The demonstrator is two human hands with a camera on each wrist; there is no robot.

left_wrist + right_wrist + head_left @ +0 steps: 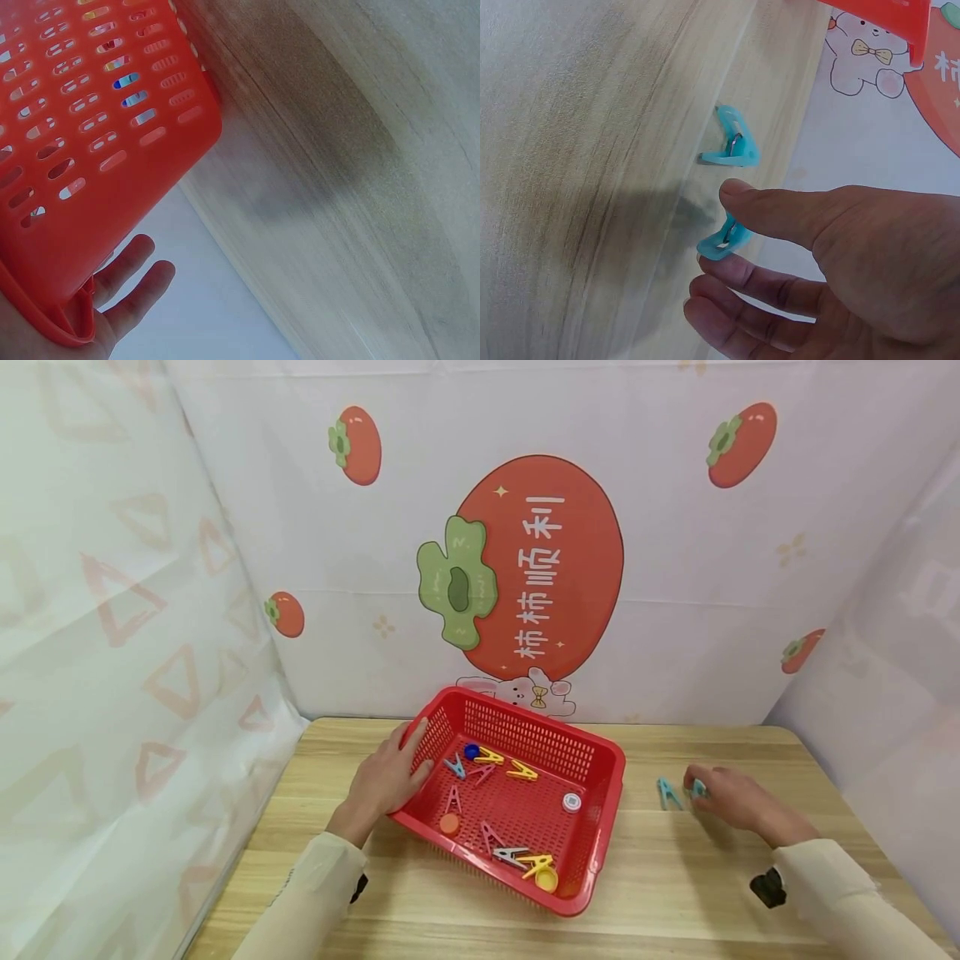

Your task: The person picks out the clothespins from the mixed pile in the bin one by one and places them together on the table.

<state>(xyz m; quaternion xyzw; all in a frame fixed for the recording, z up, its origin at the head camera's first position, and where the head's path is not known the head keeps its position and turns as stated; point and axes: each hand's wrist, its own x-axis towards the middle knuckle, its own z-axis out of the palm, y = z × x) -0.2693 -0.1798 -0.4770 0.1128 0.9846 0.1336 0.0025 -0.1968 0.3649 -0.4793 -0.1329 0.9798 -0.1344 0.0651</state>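
A red plastic basket (600, 827) stands on the wooden table, with several clothespins and bottle caps lying on its floor. My left hand (386, 781) grips its left rim; in the left wrist view two fingers (142, 292) extend outside the basket. Right of the basket, my right hand (731, 797) pinches a light blue clothespin (724, 238) between thumb and fingers, low over the table. A second light blue clothespin (667, 793) lies just to the left of that hand, its two legs spread.
Inside the basket are yellow clothespins (522, 770), a pink clothespin (453, 800), a grey clothespin (510, 857), a blue cap (471, 751), an orange cap (449, 824), a white cap (572, 802) and a yellow cap (547, 880). A printed cloth wall (675, 652) rises behind the table (645, 893).
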